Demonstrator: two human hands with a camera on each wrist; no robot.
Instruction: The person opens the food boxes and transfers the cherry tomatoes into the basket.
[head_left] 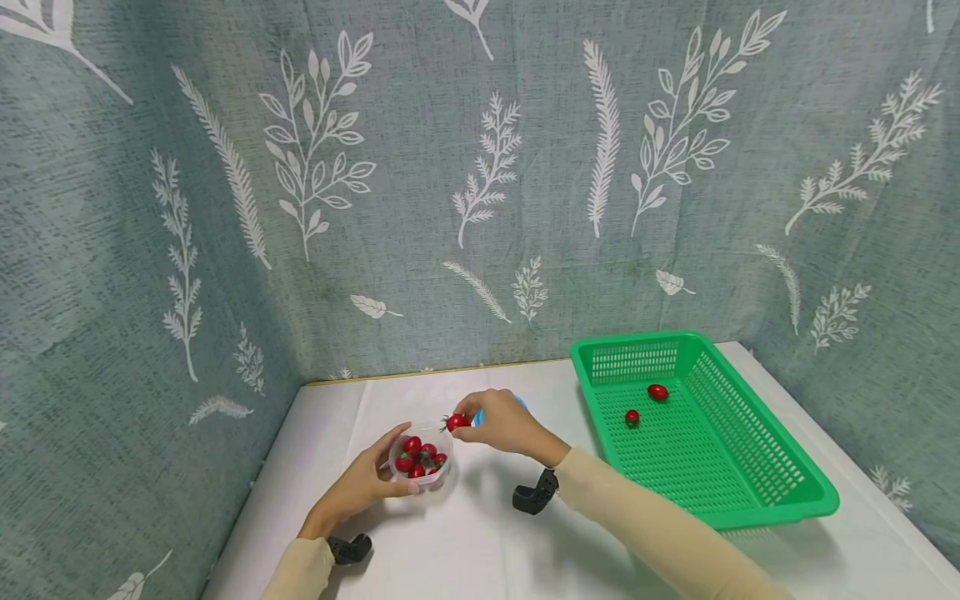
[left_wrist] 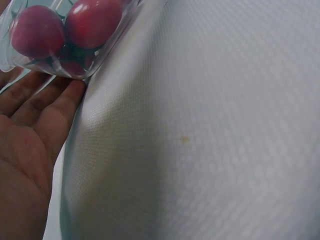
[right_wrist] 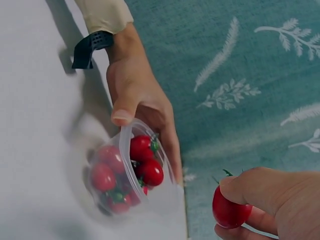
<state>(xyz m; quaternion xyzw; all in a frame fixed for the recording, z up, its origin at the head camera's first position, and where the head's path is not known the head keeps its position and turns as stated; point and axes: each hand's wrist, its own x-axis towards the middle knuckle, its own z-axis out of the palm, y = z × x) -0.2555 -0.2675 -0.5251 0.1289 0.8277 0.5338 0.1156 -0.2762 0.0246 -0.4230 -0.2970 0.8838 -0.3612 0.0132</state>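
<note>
My left hand (head_left: 367, 477) curls round the side of a clear plastic tub (head_left: 441, 478), thumb and fingers on opposite sides of its wall. Several red cherry tomatoes (right_wrist: 151, 172) with green stems lie inside the tub. Just right of its rim, my right hand (head_left: 498, 422) pinches one cherry tomato (right_wrist: 231, 209) between thumb and fingers, its green stem showing. In the left wrist view the tub (left_wrist: 90, 70) rests against the fingers, close to the white table surface. Behind the right hand a bit of a blue object (head_left: 521, 402) shows, mostly hidden.
A green slotted basket (head_left: 720, 450) stands on the right of the white table (head_left: 330, 425). Two red tomatoes, one larger (head_left: 657, 392) and one smaller (head_left: 632, 417), lie on its floor. Leaf-patterned grey-green cloth (head_left: 420, 192) walls the table at the back and both sides.
</note>
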